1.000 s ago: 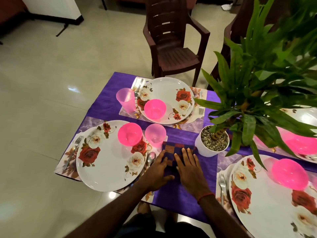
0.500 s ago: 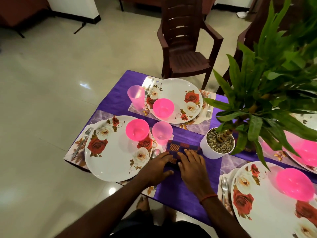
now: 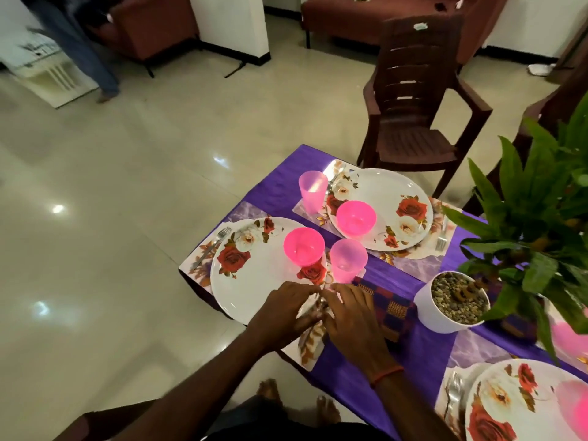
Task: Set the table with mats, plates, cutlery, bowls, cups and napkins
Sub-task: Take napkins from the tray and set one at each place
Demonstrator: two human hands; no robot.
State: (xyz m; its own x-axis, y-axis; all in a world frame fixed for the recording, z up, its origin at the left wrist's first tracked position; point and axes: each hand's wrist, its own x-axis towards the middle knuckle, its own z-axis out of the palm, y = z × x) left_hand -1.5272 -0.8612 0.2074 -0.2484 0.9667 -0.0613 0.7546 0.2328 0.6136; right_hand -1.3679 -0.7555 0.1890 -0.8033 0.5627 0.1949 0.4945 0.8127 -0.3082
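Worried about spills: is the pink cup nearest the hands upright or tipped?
Upright. The pink cup stands on its base with its round open mouth facing up, beside the plate.

The lower-right plate (image 3: pixel 525 405) and its pink bowl (image 3: pixel 578 409) are cut off.

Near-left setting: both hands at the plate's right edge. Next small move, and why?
Probably lay the spoon straight on the mat between the plate and the napkin, then lift away. The left hand and right hand meet over it at the plate's right rim; the grip is too blurred to tell. The fork, bowl and cup are already at this setting.
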